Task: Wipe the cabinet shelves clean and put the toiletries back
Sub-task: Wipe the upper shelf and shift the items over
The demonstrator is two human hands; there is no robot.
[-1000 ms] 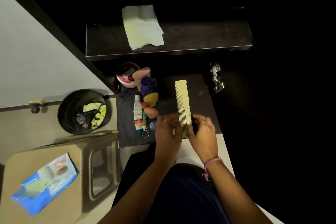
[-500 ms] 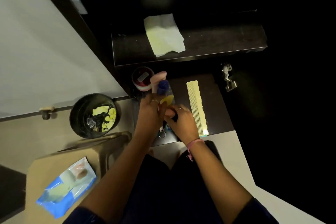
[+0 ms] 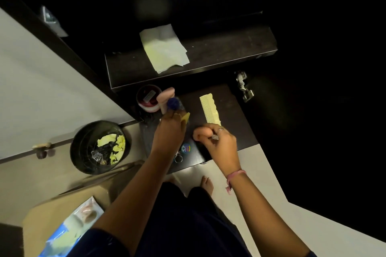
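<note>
Lower shelf, dark, carries the toiletries.
- Tub, red and white, open, at the back left corner; a small pale flat piece lies in it.
- Pink bottle, just right of the tub, touching a blue-capped bottle in front of it.
- Comb, pale yellow, lies flat mid-shelf, running front to back, its near end under the right hand.
- Round badge with a key ring, near the front edge, between the two hands.

Upper shelf, dark: one pale yellow cloth, unfolded, left of centre, a corner hanging past the front edge.

Hands.
- Left hand: over the left part of the lower shelf, fingers at the blue-capped bottle and a yellow piece; whether it grips is not clear.
- Right hand: fingers curled round a small pink item with a striped end, above the front of the lower shelf.

Floor, left of the cabinet.
- Bin, black, round: crumpled yellow paper and foil inside.
- Stool, beige, with a blue packet on top.

Hinge, metal, right of the lower shelf. White door with knob, left.
</note>
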